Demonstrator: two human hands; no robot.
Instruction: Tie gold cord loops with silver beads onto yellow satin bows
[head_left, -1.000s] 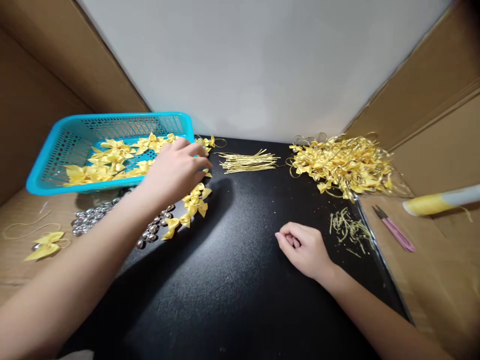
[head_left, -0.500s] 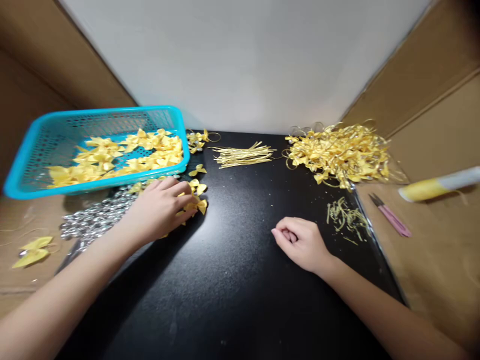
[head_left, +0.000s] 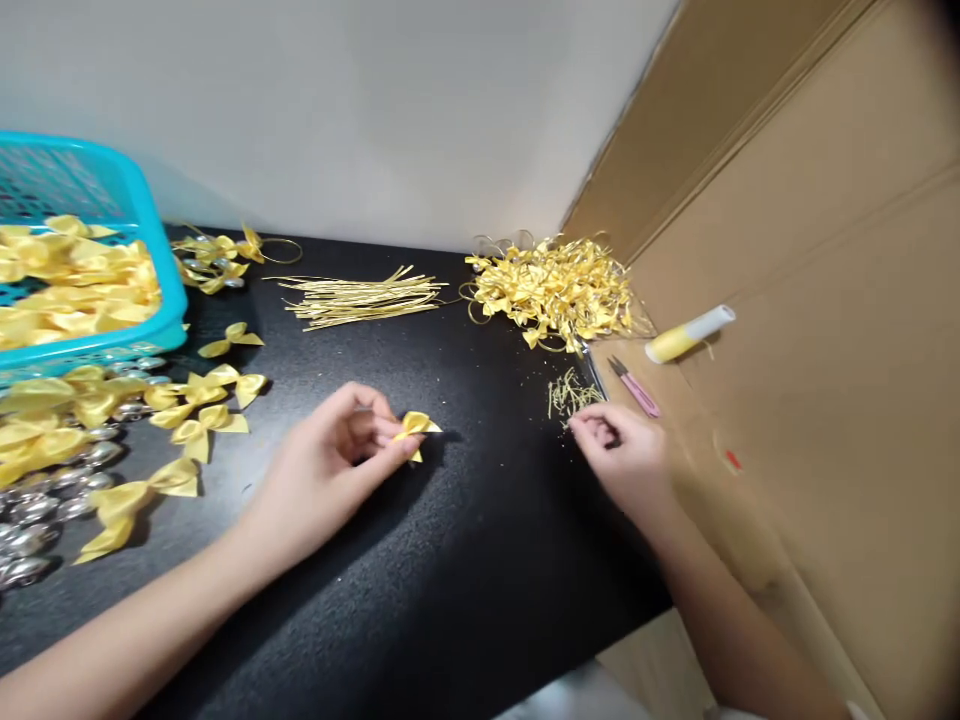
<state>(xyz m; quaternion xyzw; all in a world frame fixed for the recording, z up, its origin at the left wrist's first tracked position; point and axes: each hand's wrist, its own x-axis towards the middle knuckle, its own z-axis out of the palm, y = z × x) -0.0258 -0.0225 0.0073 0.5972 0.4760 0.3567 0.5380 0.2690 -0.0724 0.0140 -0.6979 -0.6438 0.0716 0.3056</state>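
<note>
My left hand [head_left: 341,440] is closed over the middle of the black table, pinching a yellow ribbon bow [head_left: 414,428] between thumb and fingertips. My right hand [head_left: 619,445] is closed with its fingers curled inward, beside a small heap of cut gold clippings [head_left: 571,392]. What it may hold is hidden. Just beyond it lie pink-handled snips [head_left: 634,385]. Loose yellow bows [head_left: 201,425] are spread left of my left hand, near shiny silver beads [head_left: 30,540].
A blue plastic basket [head_left: 150,215] holding more bows stands at the far left. Gold twist ties [head_left: 360,300] lie along the back, with finished-looking bows on ties [head_left: 555,285] piled right of them. A yellow-and-white tube [head_left: 690,335] rests on cardboard at the right.
My left hand has come away from the loose bows with one bow in its fingers. My right hand, still closed, is closer to the clippings. The view has swung right.
</note>
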